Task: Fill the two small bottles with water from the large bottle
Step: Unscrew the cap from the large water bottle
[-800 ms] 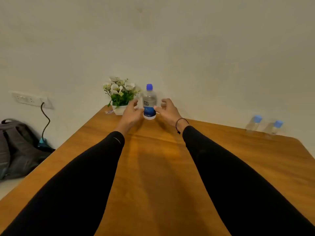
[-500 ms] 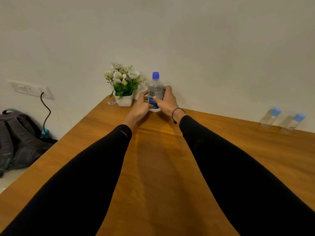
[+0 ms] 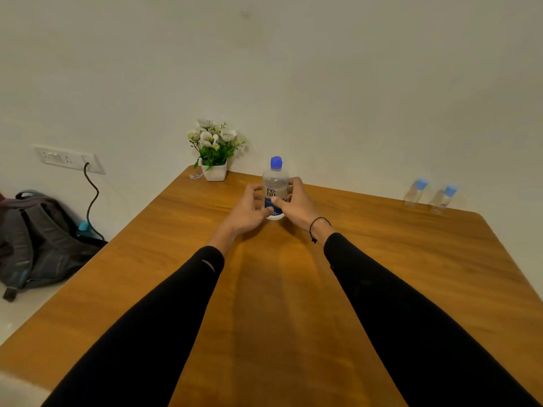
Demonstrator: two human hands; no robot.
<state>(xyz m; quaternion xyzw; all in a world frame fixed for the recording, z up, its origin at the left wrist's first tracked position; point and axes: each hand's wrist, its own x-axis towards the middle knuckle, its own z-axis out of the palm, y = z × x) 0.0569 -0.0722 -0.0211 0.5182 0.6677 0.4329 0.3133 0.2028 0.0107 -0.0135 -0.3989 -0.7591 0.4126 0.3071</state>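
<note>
The large clear bottle (image 3: 275, 183) with a dark blue cap and a blue label stands upright on the wooden table (image 3: 293, 289), a little away from the wall. My left hand (image 3: 248, 211) wraps its lower left side and my right hand (image 3: 295, 202) wraps its right side, so both hold it. Its cap is on. Two small clear bottles with light blue caps, one (image 3: 415, 193) beside the other (image 3: 443, 198), stand at the table's far right edge by the wall, apart from my hands.
A white pot of white flowers (image 3: 214, 154) sits at the table's far left corner, just left of the large bottle. A grey backpack (image 3: 38, 242) lies on the floor at left, below a wall socket (image 3: 69, 158) with a dark cable.
Both hands closed on the large bottle and have drawn it toward me and to the right, away from the wall and the flower pot. The small bottles have stayed put.
</note>
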